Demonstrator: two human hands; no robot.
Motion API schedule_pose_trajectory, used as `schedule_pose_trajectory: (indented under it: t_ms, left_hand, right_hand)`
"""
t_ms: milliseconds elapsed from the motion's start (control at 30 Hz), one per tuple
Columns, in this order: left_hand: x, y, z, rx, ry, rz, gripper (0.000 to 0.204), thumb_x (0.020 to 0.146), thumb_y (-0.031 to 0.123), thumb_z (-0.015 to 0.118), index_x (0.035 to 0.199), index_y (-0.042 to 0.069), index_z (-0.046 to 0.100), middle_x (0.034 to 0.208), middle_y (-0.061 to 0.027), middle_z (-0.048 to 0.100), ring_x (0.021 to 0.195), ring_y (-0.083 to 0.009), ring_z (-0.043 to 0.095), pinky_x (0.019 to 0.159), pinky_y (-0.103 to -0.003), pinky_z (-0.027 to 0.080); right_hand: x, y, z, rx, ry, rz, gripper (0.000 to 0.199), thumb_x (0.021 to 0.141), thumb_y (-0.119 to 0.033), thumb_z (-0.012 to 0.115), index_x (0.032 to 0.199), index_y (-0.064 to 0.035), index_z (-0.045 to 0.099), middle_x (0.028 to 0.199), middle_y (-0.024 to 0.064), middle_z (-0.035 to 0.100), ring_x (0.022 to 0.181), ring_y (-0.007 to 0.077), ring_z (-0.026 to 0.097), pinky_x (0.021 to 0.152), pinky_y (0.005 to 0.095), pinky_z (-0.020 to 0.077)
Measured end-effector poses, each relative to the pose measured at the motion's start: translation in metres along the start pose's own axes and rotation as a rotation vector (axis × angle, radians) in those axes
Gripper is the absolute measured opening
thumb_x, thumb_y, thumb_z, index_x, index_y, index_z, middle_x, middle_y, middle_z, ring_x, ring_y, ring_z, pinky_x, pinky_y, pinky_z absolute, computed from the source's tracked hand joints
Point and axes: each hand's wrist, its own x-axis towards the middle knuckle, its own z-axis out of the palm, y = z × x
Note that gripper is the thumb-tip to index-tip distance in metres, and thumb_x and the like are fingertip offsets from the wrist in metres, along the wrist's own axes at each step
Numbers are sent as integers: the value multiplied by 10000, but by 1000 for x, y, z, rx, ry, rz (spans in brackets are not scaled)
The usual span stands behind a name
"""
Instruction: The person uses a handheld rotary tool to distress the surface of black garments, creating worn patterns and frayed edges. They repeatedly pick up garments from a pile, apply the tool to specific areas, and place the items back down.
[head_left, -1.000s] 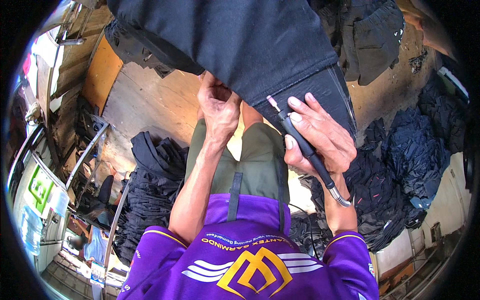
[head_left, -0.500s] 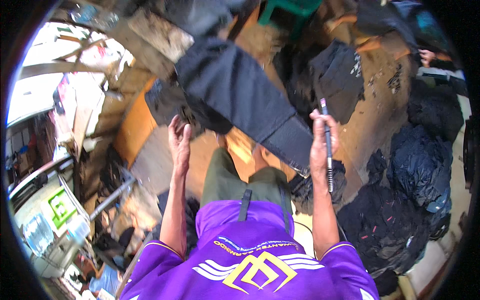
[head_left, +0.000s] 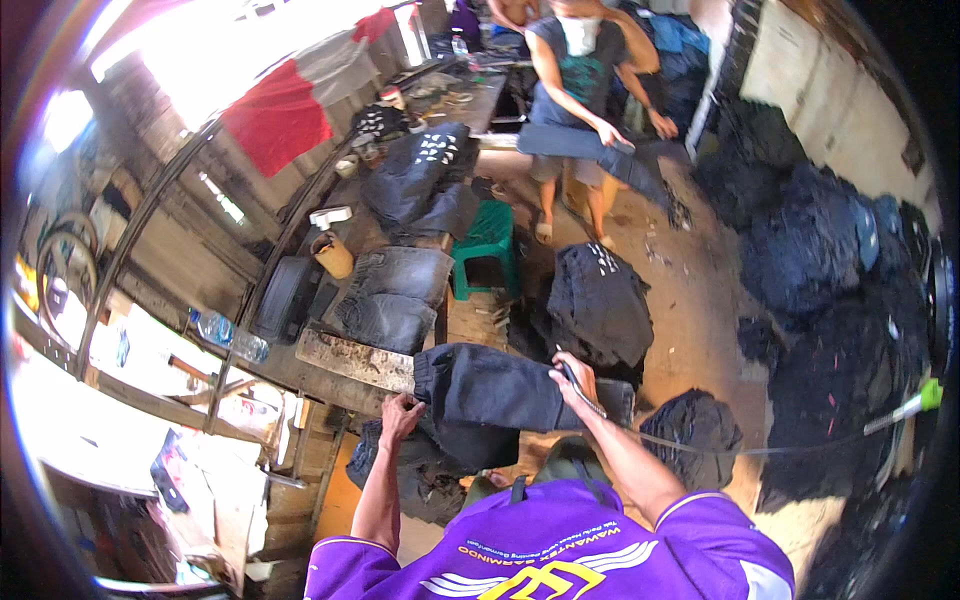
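Left hand [head_left: 402, 416] pinching dark garment [head_left: 490, 388] at one end; right hand [head_left: 577, 383] gripping slim tool [head_left: 569, 372]

Bench: my feed shows a worn, dark-stained wooden bench [head_left: 350, 362] on the left.
Bench top: I make out a folded, faded black denim garment [head_left: 390, 300] and, farther along, a black fabric pile with white marks [head_left: 420, 185]; toward the left stands a tan cylindrical container [head_left: 333, 256].
Bench end: a black cloth garment [head_left: 490, 390] has its gathered end right at the edge; I can't tell whether it rests there.
Floor: brown wood [head_left: 690, 350], with small scraps [head_left: 678, 212] scattered about.
Standing or piled on it: I see a green plastic stool [head_left: 485, 250], a black garment stack dotted with white [head_left: 600, 310] and a rounded black fabric heap [head_left: 700, 430].
Right side: large black and navy fabric heaps [head_left: 825, 370].
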Motion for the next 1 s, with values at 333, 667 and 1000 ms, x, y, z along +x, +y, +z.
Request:
schedule_pose_trajectory:
  t_ms: [333, 667, 1000]
  left_hand:
    - [-18, -2, 52, -769, 20, -437, 454, 959, 207, 851, 1279, 16, 593, 1130, -78, 674, 980, -159, 628, 880, -331, 539]
    - [-24, 126, -48, 185, 181, 135, 361, 950, 266, 837, 1128, -25, 718, 1168, -238, 723, 1189, -463, 648, 1046, -496, 512]
    - [-24, 234, 55, 104, 11, 152, 334, 977, 305, 801, 1078, 6, 691, 1000, -193, 734, 962, -410, 697, 843, -487, 538]
  right_hand:
    - [3, 9, -34, 100, -41, -94, 357, 873, -123, 806, 1200, -65, 674, 1072, 199, 724, 989, 413, 718, 848, 497, 550]
    - [25, 44, -78, 297, -181, -23, 220, 876, -5, 664, 1095, -23, 661, 929, 217, 696, 880, 419, 720, 804, 453, 551]
    - [9, 163, -231, -97, -50, 424, 194, 902, -44, 685, 1082, -105, 725, 825, 51, 628, 773, 97, 624, 746, 319, 526]
